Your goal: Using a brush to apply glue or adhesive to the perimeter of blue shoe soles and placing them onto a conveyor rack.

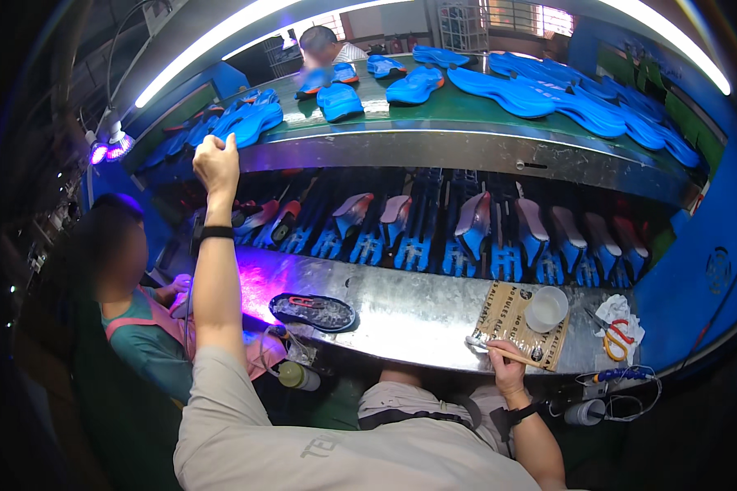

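My left hand [217, 164] is raised to the upper conveyor, its fingers curled closed beside the near end of a blue shoe sole [258, 117]. What lies between those fingertips is hidden. Low at the right, my right hand [508, 372] grips the wooden handle of a brush [504, 353]. The brush's whitish head rests at the left edge of a printed cardboard sheet [499, 315]. On that sheet stands a white cup [546, 309] with pale contents. A dark shoe upper [313, 313], bottom up with red and whitish patches, lies on the metal bench [401, 319] between my hands.
Several blue soles [508, 92] lie along the green upper belt. Below it, several shoes [475, 221] sit on a blue rack. Orange-handled scissors [616, 340] and white crumpled paper [618, 313] are at the right. A co-worker [143, 319] sits close at left; another person [319, 45] is beyond the belt.
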A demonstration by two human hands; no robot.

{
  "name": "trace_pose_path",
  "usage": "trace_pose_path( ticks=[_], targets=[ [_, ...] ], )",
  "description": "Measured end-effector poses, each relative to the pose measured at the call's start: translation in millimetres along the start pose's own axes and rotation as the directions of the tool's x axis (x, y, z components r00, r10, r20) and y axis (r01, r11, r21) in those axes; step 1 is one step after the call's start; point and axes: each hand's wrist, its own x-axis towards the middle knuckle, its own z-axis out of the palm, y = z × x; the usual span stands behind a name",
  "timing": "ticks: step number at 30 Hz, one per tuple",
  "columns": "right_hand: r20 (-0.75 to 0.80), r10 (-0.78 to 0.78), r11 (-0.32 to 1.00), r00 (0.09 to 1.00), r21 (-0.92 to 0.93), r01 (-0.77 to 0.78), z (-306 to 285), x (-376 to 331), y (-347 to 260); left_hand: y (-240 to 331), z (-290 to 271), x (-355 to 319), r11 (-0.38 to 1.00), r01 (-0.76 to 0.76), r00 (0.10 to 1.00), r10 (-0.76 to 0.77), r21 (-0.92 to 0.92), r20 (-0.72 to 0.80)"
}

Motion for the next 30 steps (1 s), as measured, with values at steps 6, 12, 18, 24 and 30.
trace_pose_path(
  ticks=[6,12,18,24,30],
  targets=[
    [-0.015,0.158,0.986,0.987,0.06,-0.157,-4,-9,4,45,-83,-22,0.971,-0.054,0.938,-0.03,-0.232,-0.346],
    [-0.11,-0.035,0.985,0.993,-0.17,0.015,-32,36,-43,56,-135,-87,0.7,0.301,0.906,-0.421,-0.647,-0.034],
    [-0.258,-0.057,0.887,0.964,-0.457,-0.07,-95,88,-87,143,-154,-235,0.168,0.809,0.567,0.028,-0.563,0.823],
    [-0.164,0.118,0.717,0.979,-0.668,-0.198,-113,95,-76,154,-175,-339,-0.409,0.903,0.019,0.34,0.13,0.94],
    [-0.172,0.1,0.72,0.98,-0.668,-0.191,-109,95,-90,154,-223,-353,-0.23,0.809,-0.1,0.854,0.541,0.511]
  ],
)
